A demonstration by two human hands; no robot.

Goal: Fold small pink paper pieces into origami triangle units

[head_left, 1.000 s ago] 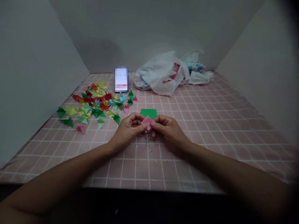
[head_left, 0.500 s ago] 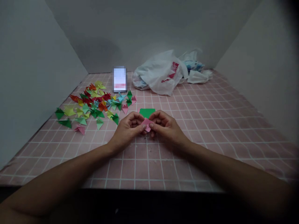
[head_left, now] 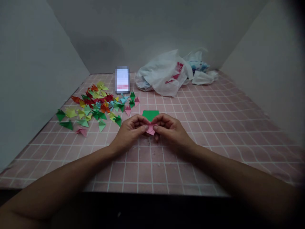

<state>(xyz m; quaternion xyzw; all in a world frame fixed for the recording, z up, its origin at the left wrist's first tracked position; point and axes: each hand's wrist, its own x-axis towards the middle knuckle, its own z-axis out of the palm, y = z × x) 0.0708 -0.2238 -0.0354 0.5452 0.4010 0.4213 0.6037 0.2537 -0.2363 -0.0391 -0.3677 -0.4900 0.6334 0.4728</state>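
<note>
A small folded piece of pink origami paper [head_left: 151, 129] is pinched between both hands above the middle of the table. My left hand [head_left: 133, 128] grips its left side with thumb and fingers. On its right side my right hand [head_left: 168, 128] holds it the same way. The fingertips cover part of the paper's edges. Just beyond the hands lies green paper [head_left: 151, 115], partly hidden by them, with a thin pink edge showing at its left.
Many folded paper shapes [head_left: 95, 114] in several colours spread over the left of the checked tablecloth [head_left: 202, 127]. A lit, blurred phone [head_left: 122, 80] stands behind them. White plastic bags [head_left: 164, 74] lie at the back. Walls close in the left, back and right.
The top of the pink paper, which stood up as a point between the fingers, is now lower, and the fingertips are closer together along its upper edge. Both hands stay in place.
</note>
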